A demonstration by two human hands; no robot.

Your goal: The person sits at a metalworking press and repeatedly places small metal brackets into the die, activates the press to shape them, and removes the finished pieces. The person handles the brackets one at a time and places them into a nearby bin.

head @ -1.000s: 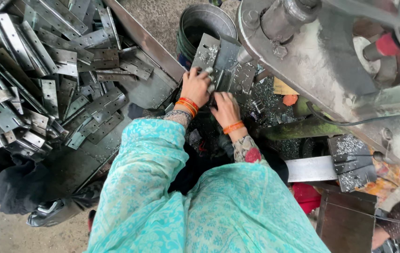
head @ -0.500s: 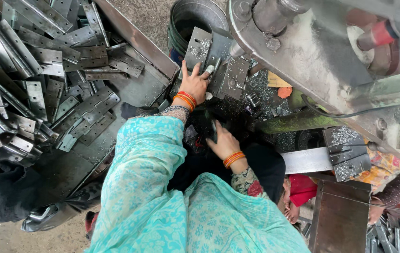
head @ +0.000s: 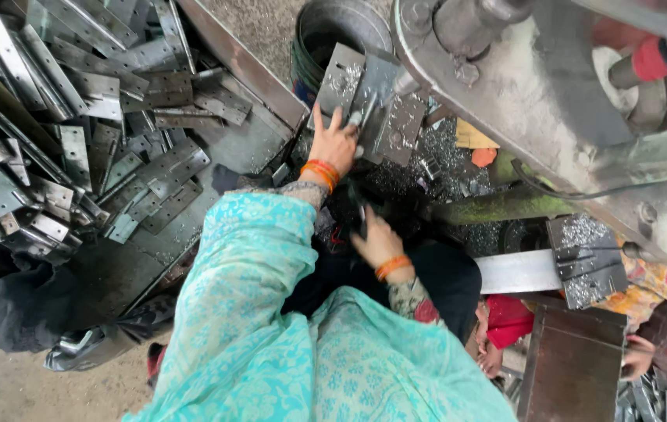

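Steel plate [head: 341, 82] | under left hand [head: 335, 144] fingers | right hand [head: 378, 241] apart

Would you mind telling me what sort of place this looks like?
Probably a small metal-stamping workshop. A heap of punched steel plates lies beside a heavy press machine, shiny metal chips are strewn below it, and the left hand rests on a plate at the press.
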